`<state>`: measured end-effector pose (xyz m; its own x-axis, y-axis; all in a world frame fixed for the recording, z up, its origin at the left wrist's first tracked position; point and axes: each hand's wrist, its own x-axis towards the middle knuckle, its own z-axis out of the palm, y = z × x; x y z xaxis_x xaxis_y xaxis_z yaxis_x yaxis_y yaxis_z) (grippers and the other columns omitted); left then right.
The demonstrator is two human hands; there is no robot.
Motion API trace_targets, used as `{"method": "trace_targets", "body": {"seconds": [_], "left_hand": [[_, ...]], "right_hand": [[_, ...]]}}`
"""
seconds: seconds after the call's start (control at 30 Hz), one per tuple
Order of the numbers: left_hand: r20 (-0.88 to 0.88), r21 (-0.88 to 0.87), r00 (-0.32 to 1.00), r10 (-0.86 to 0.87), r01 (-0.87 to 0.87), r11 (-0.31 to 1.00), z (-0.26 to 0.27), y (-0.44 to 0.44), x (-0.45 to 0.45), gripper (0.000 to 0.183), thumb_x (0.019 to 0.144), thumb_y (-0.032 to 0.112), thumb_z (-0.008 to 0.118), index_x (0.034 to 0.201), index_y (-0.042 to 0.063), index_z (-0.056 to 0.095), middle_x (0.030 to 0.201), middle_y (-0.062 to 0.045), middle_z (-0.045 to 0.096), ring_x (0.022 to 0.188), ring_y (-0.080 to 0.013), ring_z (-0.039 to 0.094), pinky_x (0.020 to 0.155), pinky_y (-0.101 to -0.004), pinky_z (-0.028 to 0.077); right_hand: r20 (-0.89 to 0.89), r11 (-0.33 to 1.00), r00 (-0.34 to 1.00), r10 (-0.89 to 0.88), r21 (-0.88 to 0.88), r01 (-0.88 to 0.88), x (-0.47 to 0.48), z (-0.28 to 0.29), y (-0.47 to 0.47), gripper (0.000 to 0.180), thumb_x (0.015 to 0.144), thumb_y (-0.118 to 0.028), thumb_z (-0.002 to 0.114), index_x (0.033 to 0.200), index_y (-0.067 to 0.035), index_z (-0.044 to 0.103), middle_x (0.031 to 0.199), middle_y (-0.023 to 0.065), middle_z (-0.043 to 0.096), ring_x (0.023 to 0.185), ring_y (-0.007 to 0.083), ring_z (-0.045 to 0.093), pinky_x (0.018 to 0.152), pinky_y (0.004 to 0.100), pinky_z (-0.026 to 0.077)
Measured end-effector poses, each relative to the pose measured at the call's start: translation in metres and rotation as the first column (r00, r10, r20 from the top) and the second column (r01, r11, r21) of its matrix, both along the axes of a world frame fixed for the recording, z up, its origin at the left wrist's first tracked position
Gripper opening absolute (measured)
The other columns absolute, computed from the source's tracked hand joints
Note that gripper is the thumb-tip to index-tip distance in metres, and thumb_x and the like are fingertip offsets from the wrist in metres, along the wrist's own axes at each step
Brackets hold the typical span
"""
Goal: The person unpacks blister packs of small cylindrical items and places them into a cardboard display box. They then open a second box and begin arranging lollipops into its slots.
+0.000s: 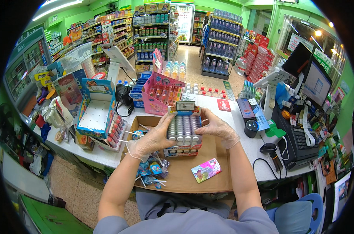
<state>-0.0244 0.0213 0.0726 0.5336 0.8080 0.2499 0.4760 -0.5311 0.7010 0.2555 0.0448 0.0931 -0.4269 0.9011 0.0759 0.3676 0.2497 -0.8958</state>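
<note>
My left hand (153, 133) and my right hand (219, 127), both in see-through disposable gloves, grip the two sides of a small display box (185, 113). Rows of small capped tubes or bottles (184, 128) fill it, with white caps at the near end. Beneath it sits another box (182, 152) of similar white-capped items. Both are over a shallow brown cardboard tray (207, 178) on the counter. Blue-wrapped lollipops (150, 172) with white sticks lie at the tray's left, partly hidden by my left forearm. A colourful flat package (206, 170) lies at its right.
A blue display box (96, 111) with a perforated white insert stands left, by red-capped tubes (116, 133). Beyond the tray is a pink candy display (162, 93). On the right are a payment device (248, 117), a barcode scanner (272, 155) with cable, and a cash register keyboard (299, 137).
</note>
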Motion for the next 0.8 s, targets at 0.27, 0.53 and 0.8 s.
{"method": "trace_targets", "body": {"seconds": [0.27, 0.53, 0.8], "left_hand": [[-0.025, 0.002, 1.000, 0.016, -0.016, 1.000, 0.002, -0.002, 0.000, 0.104, 0.076, 0.017, 0.083, 0.160, 0.008, 0.022, 0.165, -0.025, 0.022, 0.151, -0.0409, 0.031, 0.123, -0.0416, 0.032], [0.014, 0.048, 1.000, -0.005, 0.005, 0.999, -0.004, 0.001, -0.001, 0.101, 0.077, 0.019, 0.081, 0.159, 0.005, 0.024, 0.163, -0.029, 0.026, 0.151, -0.0434, 0.030, 0.123, -0.0424, 0.032], [0.030, -0.057, 0.997, 0.074, -0.072, 0.996, 0.001, -0.005, 0.001, 0.098, 0.077, 0.008, 0.081, 0.158, 0.007, 0.027, 0.162, -0.018, 0.030, 0.142, -0.0308, 0.043, 0.114, -0.0357, 0.042]], "right_hand": [[-0.009, 1.000, 1.000, 0.005, -0.019, -0.005, 0.000, -0.002, 0.003, 0.086, 0.074, -0.019, 0.091, 0.146, -0.001, 0.046, 0.134, 0.0106, 0.059, 0.110, 0.0194, 0.061, 0.100, 0.0352, 0.051], [0.022, 0.998, 0.999, 0.043, 0.055, -0.044, -0.001, 0.005, -0.007, 0.090, 0.073, -0.018, 0.091, 0.149, -0.003, 0.044, 0.133, 0.0099, 0.058, 0.118, 0.0207, 0.057, 0.104, 0.0367, 0.048], [0.190, 0.942, 0.936, -0.297, 0.216, 0.255, 0.005, 0.033, -0.055, 0.058, 0.086, -0.014, 0.080, 0.137, -0.004, 0.055, 0.120, 0.0098, 0.063, 0.115, 0.0186, 0.059, 0.101, 0.0344, 0.049]]}}
